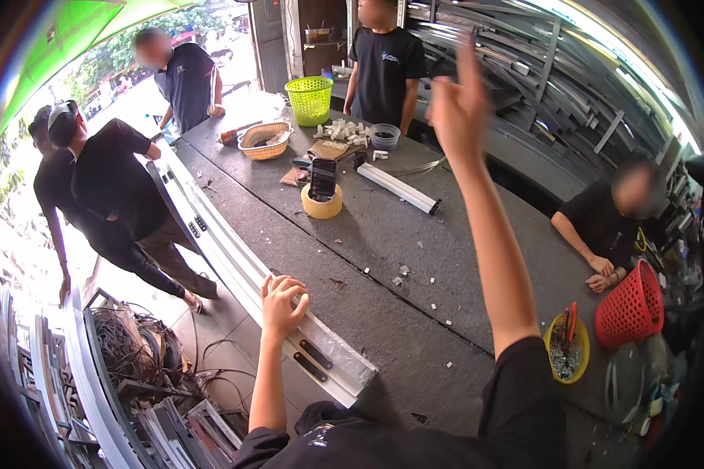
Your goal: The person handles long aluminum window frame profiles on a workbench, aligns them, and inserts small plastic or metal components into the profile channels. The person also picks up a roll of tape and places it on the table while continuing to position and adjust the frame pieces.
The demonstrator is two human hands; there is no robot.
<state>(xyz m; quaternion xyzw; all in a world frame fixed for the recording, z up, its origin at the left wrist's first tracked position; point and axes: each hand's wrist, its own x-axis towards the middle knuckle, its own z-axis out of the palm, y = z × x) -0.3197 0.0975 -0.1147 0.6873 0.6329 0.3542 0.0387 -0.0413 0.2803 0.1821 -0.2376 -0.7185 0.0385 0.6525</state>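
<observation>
A long white metal profile (242, 273) runs along the left edge of the dark worktable, with black oblong fittings (313, 359) near its close end. My left hand (284, 305) rests on this profile, its fingers curled over the top; their undersides are hidden. My right arm is stretched out over the table. At its end my right hand (457, 117) is raised and blurred, the index finger pointing up, the others folded, with nothing visible in it. A shorter white profile (396, 187) lies mid-table. Beside it a phone (322, 179) stands in a roll of yellowish tape (321, 205).
At the far end are a green basket (309, 102), a tan basket (264, 141), white plastic pieces (347, 131) and a clear tub (384, 137). On the right stand a red basket (630, 305) and yellow bowl (566, 348). Several people surround the table; cables (145, 344) lie left.
</observation>
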